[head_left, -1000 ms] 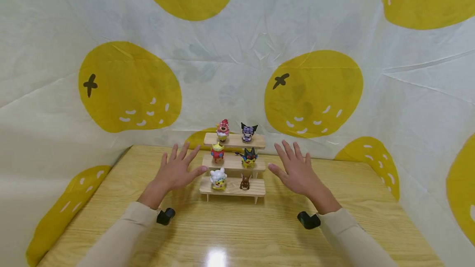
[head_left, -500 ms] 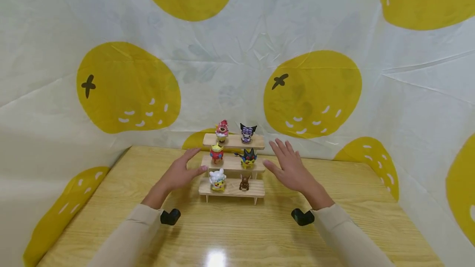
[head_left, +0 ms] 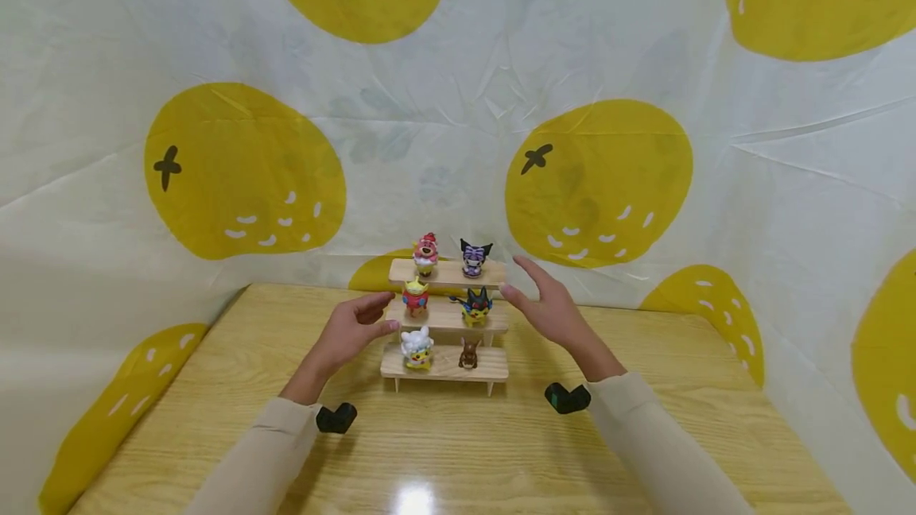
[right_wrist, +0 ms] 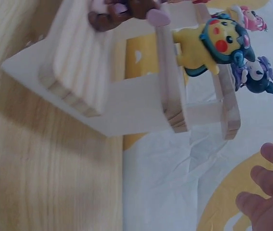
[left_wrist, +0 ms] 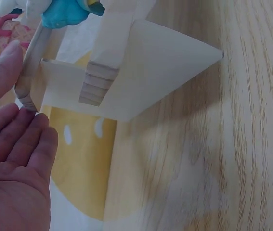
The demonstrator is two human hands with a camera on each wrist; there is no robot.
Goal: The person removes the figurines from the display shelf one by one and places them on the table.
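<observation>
Six figures (head_left: 417, 350) sit in pairs on the three-tier stand (head_left: 445, 358) on the bench (head_left: 458, 451), none lifted, while the left hand (head_left: 351, 332) and right hand (head_left: 549, 310) flank its ends, thumbs spread from fingers, apparently neither gripping yet, contact unclear

Head view: no legible text, label, brand or number. Left and right wrist views: same result, no lettering or sign readable.
</observation>
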